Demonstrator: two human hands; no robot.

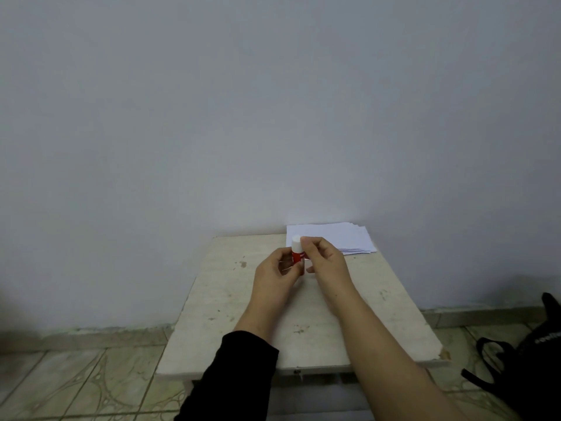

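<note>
Holding a glue stick (297, 253) upright above the far middle of the small table (243, 329), the person works at its white cap (296, 242). The left hand (274, 276) curls round the red body from the left. The right hand (326, 262) pinches the cap from the right between thumb and forefinger, its other fingers loosely bent. The stick sits between the two hands, just on the near side of the stack of white paper (343, 238) at the table's far right corner. Whether the cap is seated or already loose, I cannot tell.

Judging from this grip, the cap is about to come off or be pressed home. A hard tug could pop it free and send it down to the tiled floor (76, 384), perhaps toward the black bag (534, 360) on the right. A weak hold on the smooth body could let the stick slip onto the table. With glue exposed, a careless swing toward the far right could smear the top sheet where it isn't wanted.
</note>
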